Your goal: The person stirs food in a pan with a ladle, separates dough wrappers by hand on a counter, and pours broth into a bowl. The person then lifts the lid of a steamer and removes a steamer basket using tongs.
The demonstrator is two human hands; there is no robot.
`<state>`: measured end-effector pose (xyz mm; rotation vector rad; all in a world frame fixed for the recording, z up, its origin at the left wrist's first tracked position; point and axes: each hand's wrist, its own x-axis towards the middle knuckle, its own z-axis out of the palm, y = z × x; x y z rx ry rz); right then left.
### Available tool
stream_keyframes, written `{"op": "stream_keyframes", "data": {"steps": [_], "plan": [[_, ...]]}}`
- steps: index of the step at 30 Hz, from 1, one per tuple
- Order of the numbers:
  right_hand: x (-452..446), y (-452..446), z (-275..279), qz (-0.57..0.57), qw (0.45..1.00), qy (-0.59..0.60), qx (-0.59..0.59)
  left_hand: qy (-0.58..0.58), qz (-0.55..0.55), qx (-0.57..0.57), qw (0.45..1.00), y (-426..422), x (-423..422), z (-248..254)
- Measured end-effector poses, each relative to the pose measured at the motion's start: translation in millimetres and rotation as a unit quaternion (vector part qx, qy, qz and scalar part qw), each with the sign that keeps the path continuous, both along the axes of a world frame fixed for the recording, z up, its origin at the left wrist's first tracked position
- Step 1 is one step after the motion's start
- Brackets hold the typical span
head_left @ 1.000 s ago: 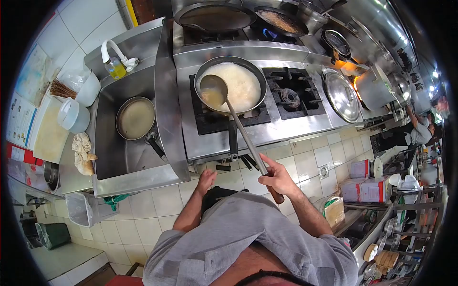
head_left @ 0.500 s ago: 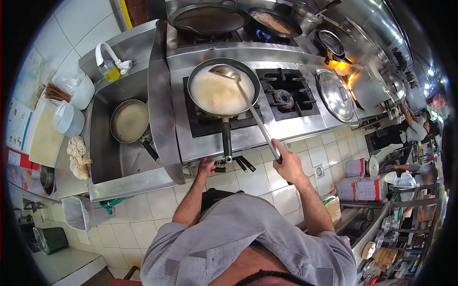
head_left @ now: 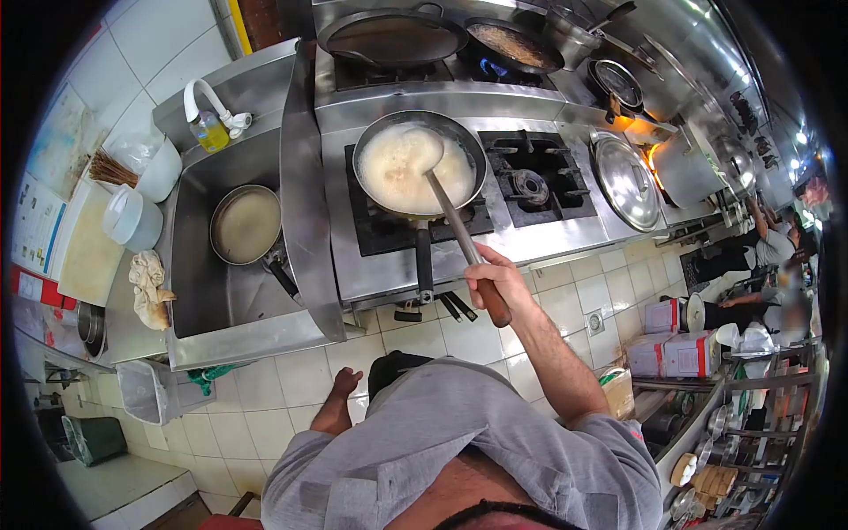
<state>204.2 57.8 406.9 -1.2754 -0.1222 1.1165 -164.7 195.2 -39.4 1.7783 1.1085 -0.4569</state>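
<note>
My right hand (head_left: 496, 281) is wrapped round the wooden end of a long metal ladle (head_left: 455, 221). The ladle's bowl is dipped in the pale, frothy liquid (head_left: 393, 168) of a dark frying pan (head_left: 481, 177) on the front left burner. The pan's black handle (head_left: 424, 265) points toward me over the stove's front edge. Below that edge, away from the pan, is my left hand (head_left: 347, 382); its fingers look loosely curled, and whether they are closed cannot be made out.
A pan (head_left: 246, 225) of cloudy liquid sits in the sink (head_left: 199, 300) at left. Behind are two large pans, one over a blue flame. To the right are a bare burner (head_left: 530, 185), a round lid (head_left: 627, 183) and a pot (head_left: 689, 168) beside flames. Two people stand far right.
The ladle's bowl has gone down into the liquid, and my right hand has moved left and nearer the stove. My left hand has pulled back from the stove's front edge toward my body.
</note>
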Motion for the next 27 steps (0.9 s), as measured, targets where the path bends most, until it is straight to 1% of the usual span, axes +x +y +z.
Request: {"op": "stream_keyframes", "data": {"steps": [1,3,4,6,8,11,13,14,16,17,19,20,21,22,23,24,26,27], "plan": [[-1,2,3,0.000,0.999,0.036,0.023,0.000,0.002,0.001,1.000,1,5,3],[-5,4,6,0.015,0.998,0.045,0.033,0.000,0.065,0.010,0.998,2,12,-3],[-6,4,7,0.029,0.997,0.053,0.042,0.000,0.067,0.010,0.998,4,19,-6],[-9,3,9,0.038,0.996,0.063,0.043,-0.079,0.047,0.042,0.995,7,34,-13],[-13,1,10,0.045,0.995,0.075,0.046,-0.093,0.046,0.050,0.993,7,49,-12],[-18,-8,11,0.040,0.994,0.086,0.056,-0.109,0.035,0.039,0.993,5,72,17],[-20,-15,11,0.045,0.995,0.078,0.051,-0.091,0.076,-0.017,0.993,4,77,31],[-22,-18,11,0.043,0.995,0.079,0.050,-0.090,0.074,-0.017,0.993,6,76,37],[-26,-25,12,0.042,0.996,0.067,0.037,-0.034,-0.013,0.018,0.999,9,76,48],[-28,-28,13,0.040,0.996,0.068,0.037,-0.034,-0.015,0.018,0.999,8,71,43],[-34,-33,17,0.047,0.998,0.029,0.027,-0.078,-0.003,0.102,0.992,5,57,29],[-37,-36,19,0.047,0.999,0.022,0.015,-0.077,-0.004,0.102,0.992,7,54,32],[-39,-39,18,0.047,0.999,0.023,0.014,-0.045,-0.017,0.079,0.996,9,51,35],[-41,-41,16,0.061,0.998,-0.001,0.008,-0.014,-0.029,0.057,0.998,10,48,38],[-42,-44,15,0.076,0.997,-0.025,0.002,-0.014,-0.029,0.056,0.998,8,46,41],[-44,-46,14,0.076,0.997,-0.025,0.001,-0.009,-0.012,0.056,0.998,6,44,44],[-47,-48,13,0.107,0.991,-0.074,-0.031,-0.003,0.005,0.057,0.998,4,42,46],[-49,-49,14,0.107,0.991,-0.073,-0.031,-0.010,0.017,0.048,0.999,4,41,45]]}}
